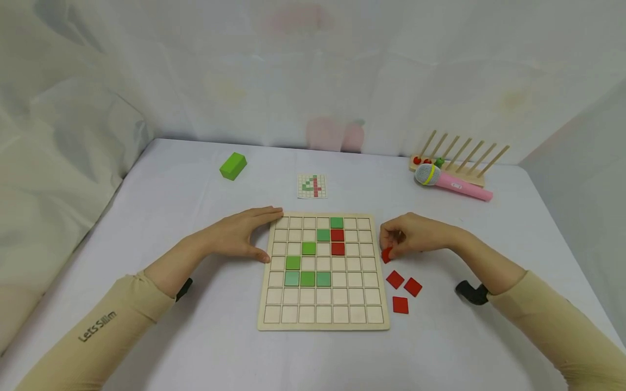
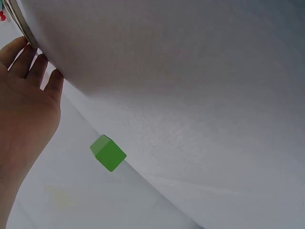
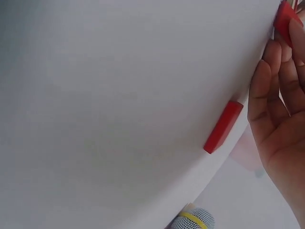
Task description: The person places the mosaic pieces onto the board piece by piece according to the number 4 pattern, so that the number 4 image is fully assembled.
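A wooden grid board lies on the white table, with green tiles in a diagonal and a row, and two red tiles in its upper part. My left hand touches the board's upper left edge, its fingers extended and thumb apart; the left wrist view shows its fingertips at that edge. Just off the board's right side, my right hand pinches a red tile between thumb and fingers. Several loose red tiles lie below it.
Behind the board lies a small pattern card showing green and red squares. A green block sits at the back left. At the back right, a pink microphone lies before a wooden peg rack.
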{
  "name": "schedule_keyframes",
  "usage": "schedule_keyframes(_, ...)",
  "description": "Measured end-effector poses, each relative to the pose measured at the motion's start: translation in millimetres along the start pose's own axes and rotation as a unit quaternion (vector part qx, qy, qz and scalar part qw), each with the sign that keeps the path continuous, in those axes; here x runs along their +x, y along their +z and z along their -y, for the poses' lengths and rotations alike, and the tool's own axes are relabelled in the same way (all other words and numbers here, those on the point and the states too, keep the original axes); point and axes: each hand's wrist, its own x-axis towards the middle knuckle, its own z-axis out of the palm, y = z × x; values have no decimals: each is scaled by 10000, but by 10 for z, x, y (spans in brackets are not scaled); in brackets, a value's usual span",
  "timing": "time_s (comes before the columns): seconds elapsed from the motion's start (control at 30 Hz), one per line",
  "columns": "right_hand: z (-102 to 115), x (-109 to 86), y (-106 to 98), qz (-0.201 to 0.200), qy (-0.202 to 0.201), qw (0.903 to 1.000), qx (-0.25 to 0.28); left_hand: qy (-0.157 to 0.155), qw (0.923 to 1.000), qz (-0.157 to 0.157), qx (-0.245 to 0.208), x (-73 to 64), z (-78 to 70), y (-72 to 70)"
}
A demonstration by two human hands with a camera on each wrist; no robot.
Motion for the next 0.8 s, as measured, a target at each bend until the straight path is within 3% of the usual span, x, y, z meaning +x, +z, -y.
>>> schedule_keyframes(0.5,191,142,-86,-61,-536,9967,608,2,10000,11,26,-7,9,5)
schedule_keyframes(0.8,374,310,-68,19,-346,9945,993,12,10000,4,21,-7,-4,0)
